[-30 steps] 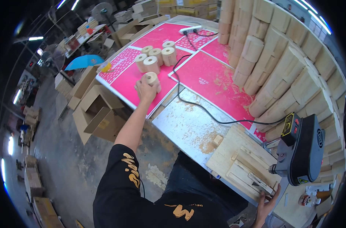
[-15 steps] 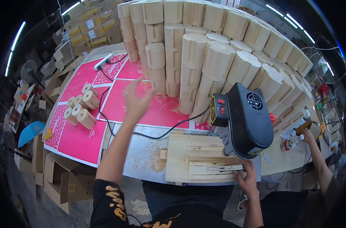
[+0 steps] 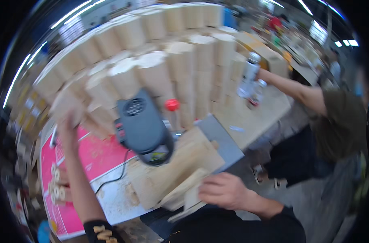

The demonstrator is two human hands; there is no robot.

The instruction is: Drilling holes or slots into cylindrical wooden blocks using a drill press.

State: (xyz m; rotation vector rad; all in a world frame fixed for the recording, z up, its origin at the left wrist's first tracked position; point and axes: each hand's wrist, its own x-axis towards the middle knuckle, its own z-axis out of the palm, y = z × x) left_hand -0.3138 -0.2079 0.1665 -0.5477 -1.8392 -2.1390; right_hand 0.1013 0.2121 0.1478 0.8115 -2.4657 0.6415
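Observation:
My right hand (image 3: 223,189), fingers curled, grips thin wooden slats (image 3: 186,194) that lie slanted over the front edge of a flat wooden board (image 3: 172,174). My left hand (image 3: 67,115) reaches far forward to the stacked wooden cylinders (image 3: 125,79), against one at the near left of the stack. Motion blur hides its fingers, so whether it grasps that cylinder does not show. Between my arms, above the board, stands a dark bench drill press (image 3: 144,125) with a red knob (image 3: 172,105) beside it.
Short bored wooden cylinders (image 3: 59,188) stand on pink sheeting (image 3: 93,156) at the left. A black cable (image 3: 115,178) crosses the bench. To the right, a co-worker's arm (image 3: 294,87) reaches behind a clear bottle (image 3: 249,75) and a smaller one (image 3: 256,93). A cardboard box (image 3: 273,58) sits beyond.
The whole view has swung to the right. My left hand has gone from above the pink sheeting to the stacked cylinders. The slats in my right hand now lie askew over the board's front edge.

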